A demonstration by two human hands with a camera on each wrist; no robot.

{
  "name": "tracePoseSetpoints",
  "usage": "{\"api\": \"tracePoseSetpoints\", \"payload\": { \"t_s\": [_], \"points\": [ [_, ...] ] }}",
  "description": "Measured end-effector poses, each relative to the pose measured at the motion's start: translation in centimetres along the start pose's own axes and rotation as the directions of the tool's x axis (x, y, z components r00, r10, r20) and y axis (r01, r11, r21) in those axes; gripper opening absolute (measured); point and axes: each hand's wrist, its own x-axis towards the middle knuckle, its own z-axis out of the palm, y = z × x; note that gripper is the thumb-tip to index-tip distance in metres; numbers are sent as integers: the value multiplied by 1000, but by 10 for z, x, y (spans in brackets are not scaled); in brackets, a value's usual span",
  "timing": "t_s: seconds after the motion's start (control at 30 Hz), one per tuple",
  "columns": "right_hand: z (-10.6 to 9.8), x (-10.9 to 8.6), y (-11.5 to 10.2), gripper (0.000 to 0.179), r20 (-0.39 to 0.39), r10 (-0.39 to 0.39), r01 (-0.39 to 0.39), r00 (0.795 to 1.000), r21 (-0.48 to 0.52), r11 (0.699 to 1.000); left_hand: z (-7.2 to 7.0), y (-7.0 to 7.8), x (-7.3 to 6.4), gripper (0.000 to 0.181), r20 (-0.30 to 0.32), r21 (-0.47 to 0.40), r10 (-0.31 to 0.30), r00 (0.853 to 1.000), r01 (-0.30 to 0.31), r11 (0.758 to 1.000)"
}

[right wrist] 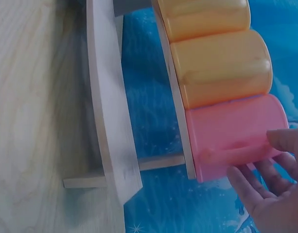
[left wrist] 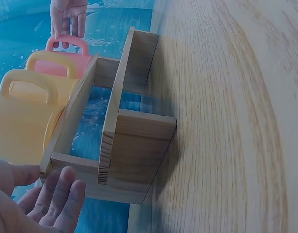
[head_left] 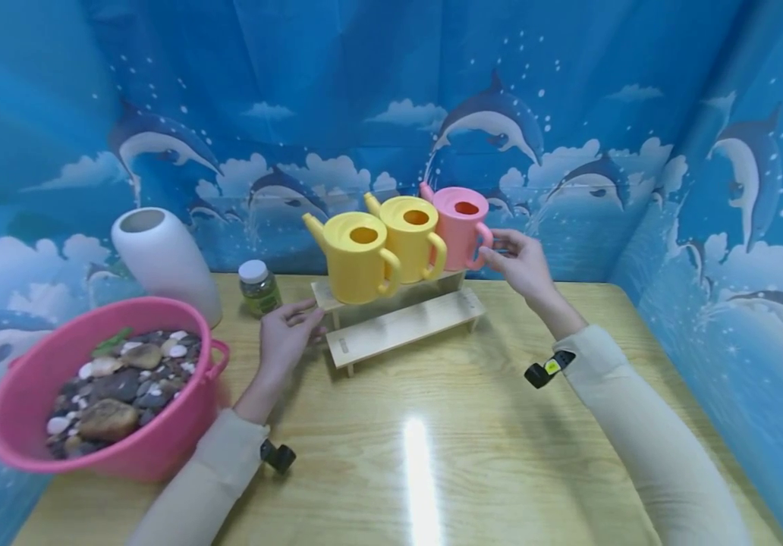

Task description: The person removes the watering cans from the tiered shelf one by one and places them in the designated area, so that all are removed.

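Observation:
Three toy watering cans stand side by side on the upper step of a small wooden two-step rack (head_left: pixel 391 330). A yellow can (head_left: pixel 357 265) is at the left, another yellow can (head_left: pixel 410 243) in the middle and a pink watering can (head_left: pixel 460 227) at the right. My right hand (head_left: pixel 521 262) holds the pink can by its handle, its thumb (right wrist: pixel 283 140) against it in the right wrist view. At the rack's left end is my left hand (head_left: pixel 285 334), thumb (left wrist: pixel 25 174) right at the upper board's corner, fingers loosely extended below it.
A pink bucket (head_left: pixel 180 425) of stones and pebbles stands at the left. Behind it leans a white vase (head_left: pixel 169 265), and a small white-capped jar (head_left: pixel 259 288) sits near the left hand. Dolphin-printed blue curtains (head_left: pixel 378 91) enclose the wooden table (head_left: pixel 501 440) at the back and sides.

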Motion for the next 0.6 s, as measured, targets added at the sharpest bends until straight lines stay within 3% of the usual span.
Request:
{"api": "tracePoseSetpoints", "payload": {
  "t_s": [0.27,0.6],
  "points": [
    [-5,5,1,41,27,-17,15,999,60,998,-2,1,2,39,16,-35,-2,1000,3,999],
    [-26,-16,5,33,-106,-56,63,993,64,996,-2,1,3,38,21,-49,11,1000,-10,999]
  ]
}}
